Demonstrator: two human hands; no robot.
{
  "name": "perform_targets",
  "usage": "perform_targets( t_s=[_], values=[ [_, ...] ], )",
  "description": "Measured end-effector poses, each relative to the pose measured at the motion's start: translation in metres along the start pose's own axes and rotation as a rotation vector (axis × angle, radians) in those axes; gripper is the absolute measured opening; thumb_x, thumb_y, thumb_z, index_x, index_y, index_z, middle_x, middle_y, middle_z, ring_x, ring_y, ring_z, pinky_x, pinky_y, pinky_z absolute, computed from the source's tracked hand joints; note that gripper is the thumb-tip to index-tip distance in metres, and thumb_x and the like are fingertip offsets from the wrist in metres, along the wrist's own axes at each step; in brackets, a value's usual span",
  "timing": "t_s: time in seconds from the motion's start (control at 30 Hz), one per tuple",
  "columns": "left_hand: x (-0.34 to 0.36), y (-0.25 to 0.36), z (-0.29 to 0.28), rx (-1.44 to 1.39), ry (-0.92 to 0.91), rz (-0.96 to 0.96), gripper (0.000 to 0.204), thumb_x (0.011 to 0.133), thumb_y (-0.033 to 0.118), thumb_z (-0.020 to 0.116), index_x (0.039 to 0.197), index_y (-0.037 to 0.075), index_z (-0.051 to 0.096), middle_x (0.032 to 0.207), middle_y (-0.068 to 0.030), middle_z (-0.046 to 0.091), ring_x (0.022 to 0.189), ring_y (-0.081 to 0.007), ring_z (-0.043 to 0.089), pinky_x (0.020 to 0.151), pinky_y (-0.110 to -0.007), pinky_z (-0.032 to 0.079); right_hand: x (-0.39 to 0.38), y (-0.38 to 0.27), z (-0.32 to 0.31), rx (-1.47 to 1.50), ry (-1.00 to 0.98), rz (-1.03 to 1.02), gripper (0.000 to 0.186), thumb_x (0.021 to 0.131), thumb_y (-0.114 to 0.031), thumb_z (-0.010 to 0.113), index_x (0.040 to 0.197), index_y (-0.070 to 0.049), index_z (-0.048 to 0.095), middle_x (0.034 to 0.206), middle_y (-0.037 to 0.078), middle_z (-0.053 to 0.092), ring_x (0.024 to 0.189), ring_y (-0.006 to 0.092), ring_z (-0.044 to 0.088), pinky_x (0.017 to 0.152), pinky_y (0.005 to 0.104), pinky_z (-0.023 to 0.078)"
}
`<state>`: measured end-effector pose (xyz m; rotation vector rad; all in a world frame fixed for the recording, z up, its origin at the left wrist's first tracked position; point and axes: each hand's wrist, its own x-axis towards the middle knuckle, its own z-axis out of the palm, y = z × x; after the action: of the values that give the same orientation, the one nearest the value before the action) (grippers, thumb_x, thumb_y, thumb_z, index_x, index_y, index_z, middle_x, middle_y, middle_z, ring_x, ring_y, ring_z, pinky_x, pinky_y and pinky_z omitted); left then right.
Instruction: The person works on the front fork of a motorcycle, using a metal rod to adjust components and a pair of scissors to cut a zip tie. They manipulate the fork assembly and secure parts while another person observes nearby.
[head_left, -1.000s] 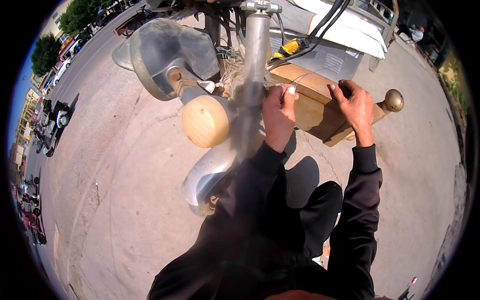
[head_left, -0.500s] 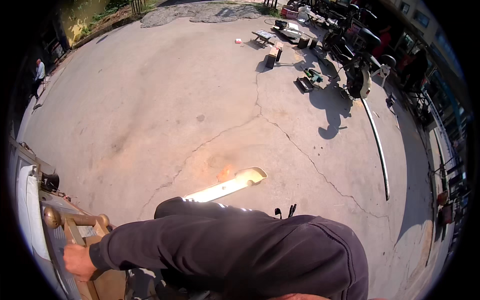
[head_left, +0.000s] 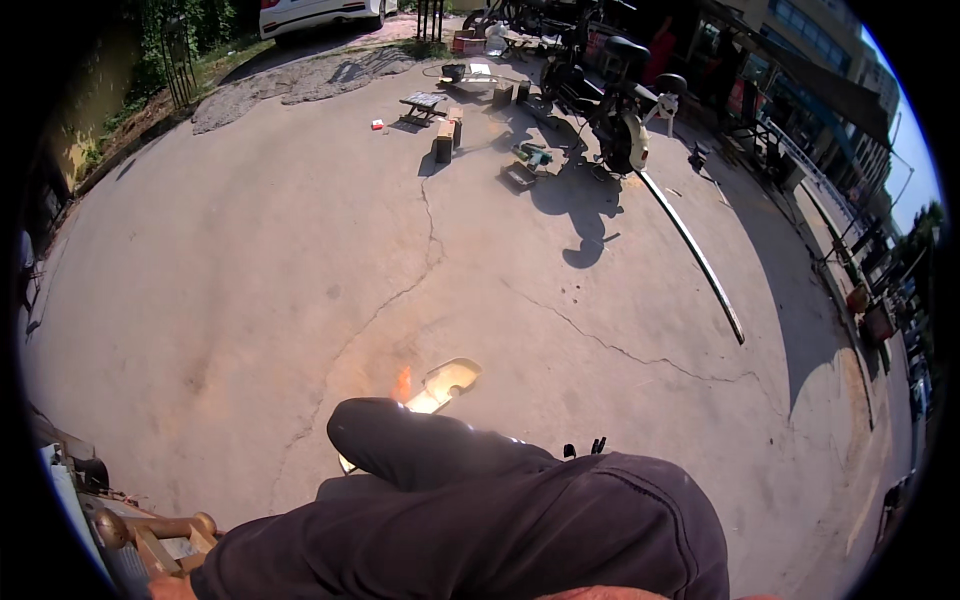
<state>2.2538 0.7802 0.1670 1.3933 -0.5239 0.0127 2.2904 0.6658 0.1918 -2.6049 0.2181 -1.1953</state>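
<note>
Sunlit concrete (head_left: 250, 230) is filling most of the outdoor scene, with a dark scooter (head_left: 622, 130) standing across the ground and a white car (head_left: 320, 14) sitting beyond. At lower left, a brown frame (head_left: 152, 550) with a ball-ended bar (head_left: 165, 529) is jutting in near the picture's edge, and the person's right hand (head_left: 172, 588) is showing just below it, mostly cut off; whether its fingers are gripping or touching the frame, one cannot tell. The left hand is staying outside the view. One dark sleeve (head_left: 420, 550) is stretching across the foreground. Beyond it, a cream curved panel (head_left: 436, 388) is lying on the ground, partly hidden by dark clothing, beside an orange patch (head_left: 402, 384). Farther off, a low stool (head_left: 423, 102) is standing near upright boxes (head_left: 445, 142), while a long strip (head_left: 692, 258) is lying at right.
</note>
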Motion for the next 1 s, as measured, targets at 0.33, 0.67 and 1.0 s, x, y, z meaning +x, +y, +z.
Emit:
perform_targets(
  t_s=[0.33,0.67,1.0],
  values=[
    [0.007,-0.001,-0.003,0.057,0.009,0.062,0.035,0.103,0.03,0.058,0.117,-0.001,0.061,0.099,-0.0084,0.065,0.091,-0.0157,0.062,0.08,-0.03,0.052,0.018,-0.004,0.022,0.11,0.08,0.027,0.04,0.069,-0.039,0.074,0.083,-0.002,0.072,0.073,0.016,0.068,0.074,0.0343,0.066,0.068,0.0425,0.051],
    [0.001,0.009,0.018,0.137,0.018,0.091,0.036,0.103,0.031,0.059,0.118,-0.002,0.06,0.1,-0.0091,0.065,0.092,-0.0166,0.062,0.081,-0.03,0.052,-0.003,-0.003,-0.002,0.233,0.088,-0.02,0.043,0.07,-0.041,0.074,0.088,-0.001,0.072,0.077,0.016,0.069,0.076,0.0344,0.067,0.069,0.043,0.051],
    [-0.005,0.015,0.04,0.096,-0.027,0.077,0.037,0.102,0.031,0.059,0.119,-0.002,0.06,0.101,-0.0099,0.065,0.093,-0.0174,0.063,0.082,-0.03,0.052,-0.036,0.026,-0.035,0.314,0.059,-0.073,0.046,0.072,-0.042,0.075,0.093,-0.001,0.071,0.08,0.017,0.069,0.078,0.0344,0.068,0.071,0.0435,0.052]
  ],
)
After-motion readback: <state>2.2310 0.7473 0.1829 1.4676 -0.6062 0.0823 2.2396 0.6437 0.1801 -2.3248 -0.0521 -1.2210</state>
